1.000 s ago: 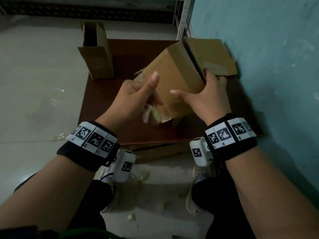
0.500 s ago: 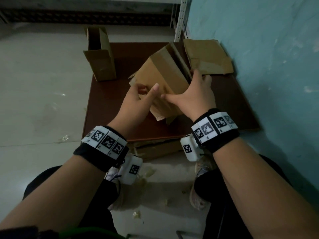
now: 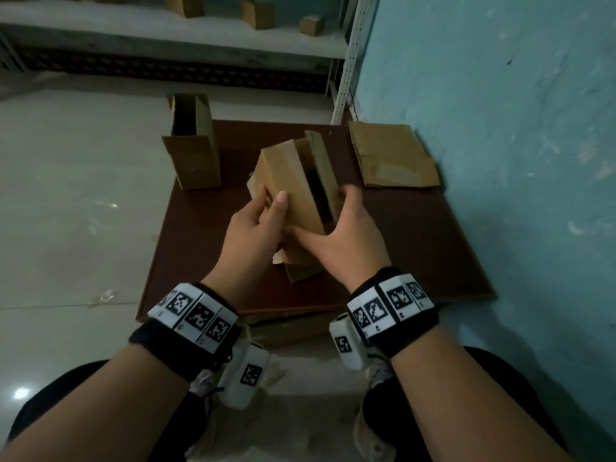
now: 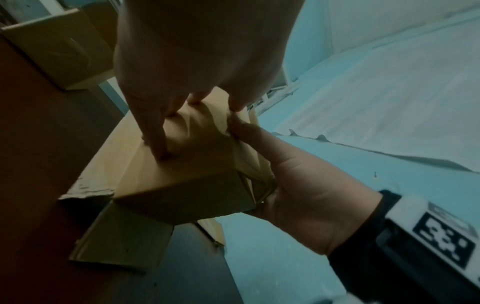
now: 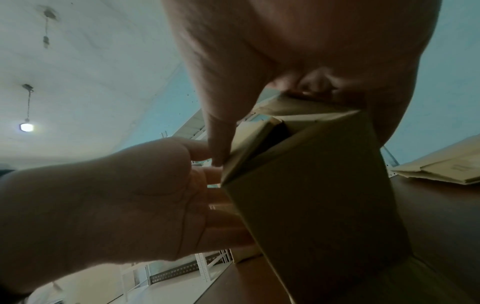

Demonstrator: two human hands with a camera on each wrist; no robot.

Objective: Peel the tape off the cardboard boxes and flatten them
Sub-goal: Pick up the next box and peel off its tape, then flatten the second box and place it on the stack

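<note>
I am holding the cardboard box tilted above the middle of the brown board. My right hand is clasping its right side; my left hand is gripping its left face, thumb on top. I am judging it light, stiff along the folds and easily crushed; the corner edges are offering the best hold. I am reading no labels or writing.

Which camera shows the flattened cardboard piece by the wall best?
The head view: the flattened cardboard lies whole on the brown board. The right wrist view catches only its edge; the left wrist view does not show it clearly.
</note>
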